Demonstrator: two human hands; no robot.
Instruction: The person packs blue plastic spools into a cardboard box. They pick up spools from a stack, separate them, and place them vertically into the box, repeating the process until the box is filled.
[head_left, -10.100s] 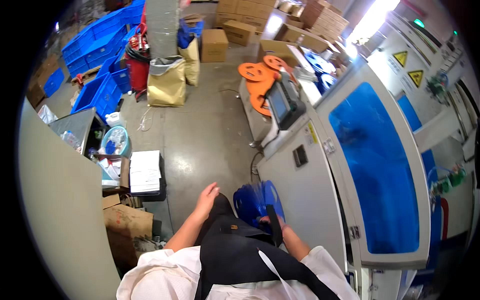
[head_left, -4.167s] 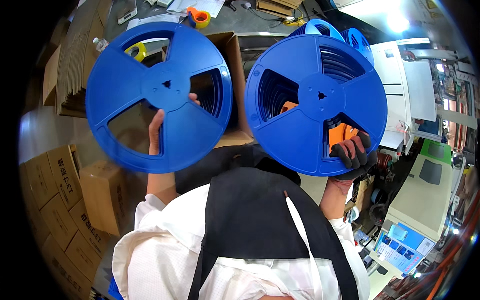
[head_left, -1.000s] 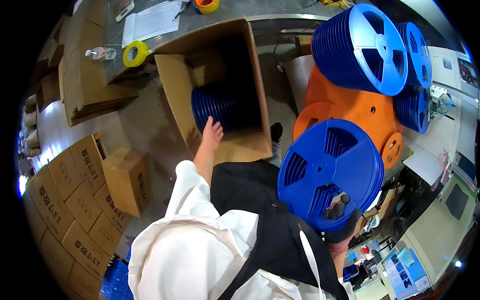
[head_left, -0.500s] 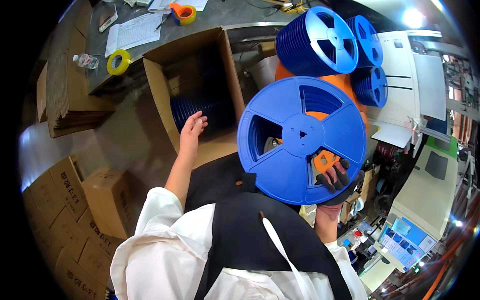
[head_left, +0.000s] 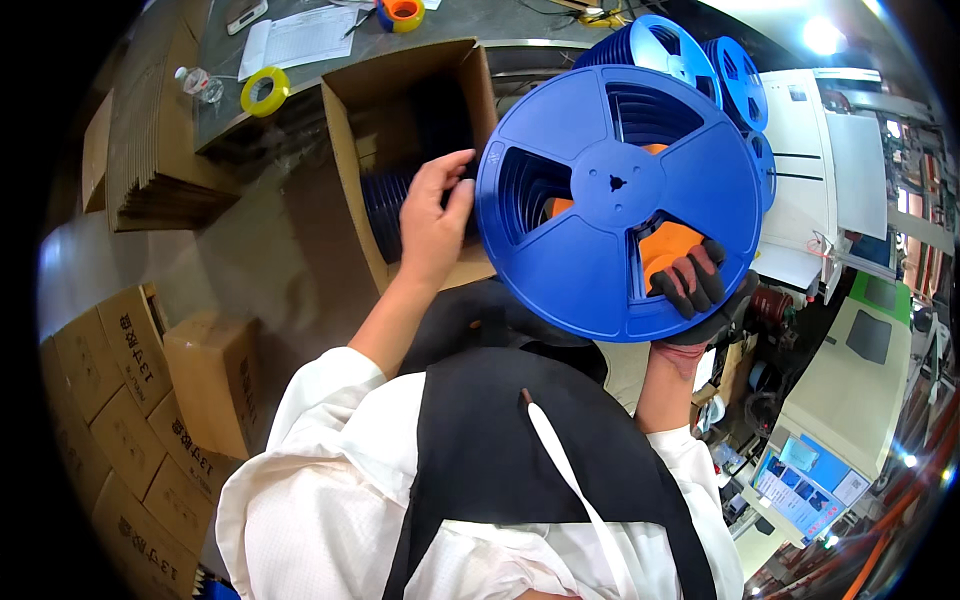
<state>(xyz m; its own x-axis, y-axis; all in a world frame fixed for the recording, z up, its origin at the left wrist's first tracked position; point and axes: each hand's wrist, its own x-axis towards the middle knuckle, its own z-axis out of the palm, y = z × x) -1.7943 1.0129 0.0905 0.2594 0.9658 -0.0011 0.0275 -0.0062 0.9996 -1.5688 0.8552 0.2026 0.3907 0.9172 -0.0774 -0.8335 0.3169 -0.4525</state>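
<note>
A stack of large blue plastic reels (head_left: 565,275) hangs in front of me, its round face toward me. Further rims show through the cut-out windows. My right hand (head_left: 698,285), in a dark fingerless-tipped glove, is closed on the stack, its fingers through the lower right window. My bare left hand (head_left: 437,215) is raised by the stack's left edge, thumb and fingers apart and holding nothing. Behind that hand stands an open cardboard box (head_left: 350,165). More blue reels (head_left: 383,210) stand on edge inside it, partly hidden by my left hand.
More stacks of blue reels (head_left: 672,52) stand beyond, at the far right. A grey table (head_left: 310,95) holds yellow tape (head_left: 265,92), papers and a plastic bottle (head_left: 200,85). Flattened cartons (head_left: 165,165) lean at left; closed boxes (head_left: 130,420) are piled lower left. Machines (head_left: 850,360) line the right.
The reel stack in my right hand has risen and come nearer. My left hand has moved right, from over the box to beside the stack's left edge.
</note>
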